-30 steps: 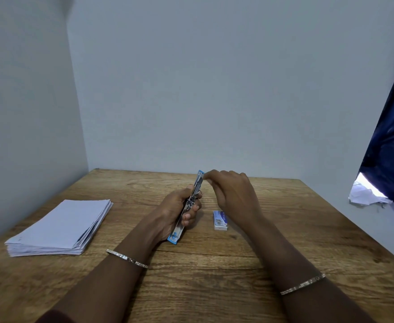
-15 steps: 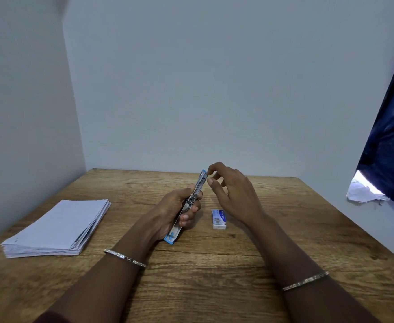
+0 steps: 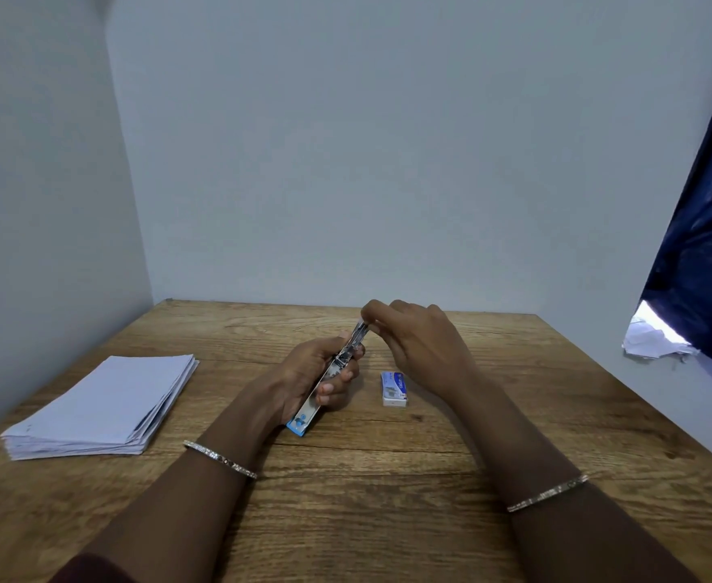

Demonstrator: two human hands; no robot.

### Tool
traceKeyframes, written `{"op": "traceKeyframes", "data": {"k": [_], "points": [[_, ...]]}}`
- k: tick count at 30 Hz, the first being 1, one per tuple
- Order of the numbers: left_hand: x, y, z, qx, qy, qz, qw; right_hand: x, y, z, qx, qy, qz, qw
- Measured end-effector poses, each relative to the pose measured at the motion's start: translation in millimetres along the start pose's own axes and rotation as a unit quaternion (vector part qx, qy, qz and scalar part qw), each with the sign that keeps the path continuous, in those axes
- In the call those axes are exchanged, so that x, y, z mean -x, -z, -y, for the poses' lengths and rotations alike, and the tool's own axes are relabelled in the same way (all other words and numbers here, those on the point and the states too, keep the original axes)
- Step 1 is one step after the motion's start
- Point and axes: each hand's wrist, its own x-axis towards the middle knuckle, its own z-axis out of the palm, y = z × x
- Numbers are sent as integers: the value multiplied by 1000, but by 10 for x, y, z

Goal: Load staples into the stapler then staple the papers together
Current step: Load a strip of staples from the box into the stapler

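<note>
My left hand [image 3: 304,380] grips a slim blue and silver stapler [image 3: 332,374] by its middle, held tilted above the wooden table [image 3: 388,477] with its far end raised. At that raised end, the curled fingertips of my right hand [image 3: 417,342] pinch the stapler's tip. A small white and blue staple box [image 3: 394,388] lies flat on the table just right of the stapler, under my right wrist. A stack of white papers [image 3: 102,410] sits at the left side of the table, apart from both hands.
Pale walls close in the table at the left, back and right. A dark blue curtain [image 3: 699,267] hangs at the upper right, with crumpled white paper [image 3: 653,342] at its lower edge.
My right hand's fingers, lifted and spread beside the stapler's tip half a second ago, have come back down onto the tip. The left hand keeps its grip on the stapler.
</note>
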Motion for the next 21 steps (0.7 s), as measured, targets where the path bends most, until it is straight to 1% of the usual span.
{"op": "traceKeyframes", "data": {"k": [4, 7, 9, 15, 21], "points": [[4, -5, -2, 15, -2, -10, 1000, -9, -30, 22, -8, -6, -4, 1000], [4, -5, -2, 13, -6, -15, 1000, 11, -24, -18, -91, -48, -28, 994], [-3, -4, -5, 15, -8, -11, 1000, 20, -10, -48, -122, -77, -43, 989], [-1, -3, 0, 6, -6, -6, 1000, 25, -38, -48, -110, -63, -31, 991], [16, -4, -5, -1, 5, 8, 1000, 16, -42, -85, -69, -35, -23, 997]]}}
